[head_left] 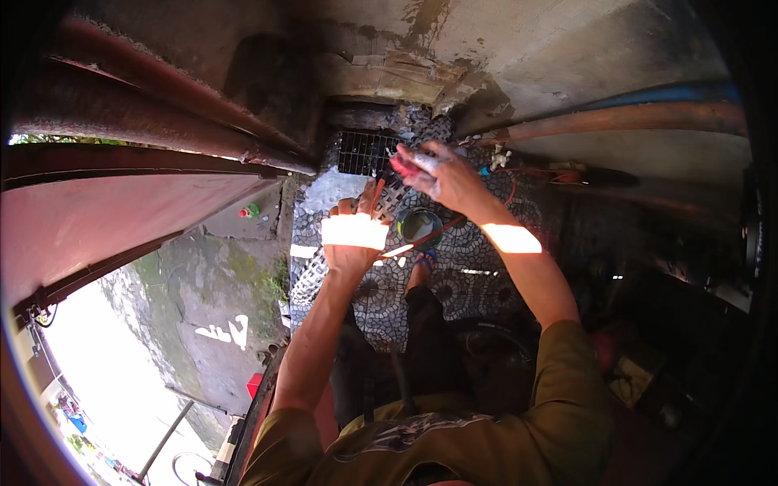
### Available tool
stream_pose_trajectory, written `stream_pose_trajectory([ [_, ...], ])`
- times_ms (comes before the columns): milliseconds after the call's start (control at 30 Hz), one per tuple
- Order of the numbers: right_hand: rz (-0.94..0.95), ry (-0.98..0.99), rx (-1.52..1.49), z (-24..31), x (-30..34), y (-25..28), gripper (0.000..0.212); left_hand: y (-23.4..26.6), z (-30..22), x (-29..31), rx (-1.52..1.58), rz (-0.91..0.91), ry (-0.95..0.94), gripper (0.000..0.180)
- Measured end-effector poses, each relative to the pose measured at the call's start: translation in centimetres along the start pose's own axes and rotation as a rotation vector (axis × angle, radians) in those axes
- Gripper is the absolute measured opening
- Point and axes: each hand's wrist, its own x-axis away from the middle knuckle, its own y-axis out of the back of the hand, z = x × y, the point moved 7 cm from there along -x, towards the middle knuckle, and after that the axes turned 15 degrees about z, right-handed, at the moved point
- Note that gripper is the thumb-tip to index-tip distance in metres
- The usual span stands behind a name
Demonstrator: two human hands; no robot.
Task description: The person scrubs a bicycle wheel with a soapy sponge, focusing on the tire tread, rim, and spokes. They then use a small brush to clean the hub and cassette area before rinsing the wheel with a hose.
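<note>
My left hand [355,235] is closed on a long grey lattice-patterned piece [309,283] that slants away from me; bright sunlight washes out the back of this hand. Beside its fingers sticks up a thin orange strip [378,194]. Farther off and to the right, my right hand [442,174] grips a small red scrubbing pad [403,164], its exact kind hard to tell. White suds coat the fingers. Between and below the hands stands a round bucket [429,241] with cloudy liquid inside.
A dark metal grate [361,154] lies by the far wall. A tap [500,156] with an orange hose [535,170] is at the right. Patterned tiles [369,316] cover the floor. Large pipes [162,113] and a pink panel [105,219] flank the left; a green-and-red bottle [250,211] lies beyond.
</note>
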Motion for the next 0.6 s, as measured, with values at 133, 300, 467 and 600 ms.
stream_pose_trajectory([
  [133,-0.116,-0.147,-0.118,-7.5,-1.5,3.6,0.056,-0.7,0.6,0.1,-0.008,-0.011,-0.046,0.076],
  [300,0.026,0.149,-0.125,3.3,-3.5,1.8,0.058,-0.2,-0.7,0.3,-0.018,-0.1,-0.047,0.073],
  [467,0.154,-0.008,-0.126,-6.0,-5.6,3.8,0.056,0.3,-0.9,0.4,0.015,-0.001,-0.025,0.067],
  [600,0.29,0.101,-0.012,1.2,-6.6,4.0,0.048,-0.2,-1.1,0.8,0.016,-0.077,-0.03,0.067],
])
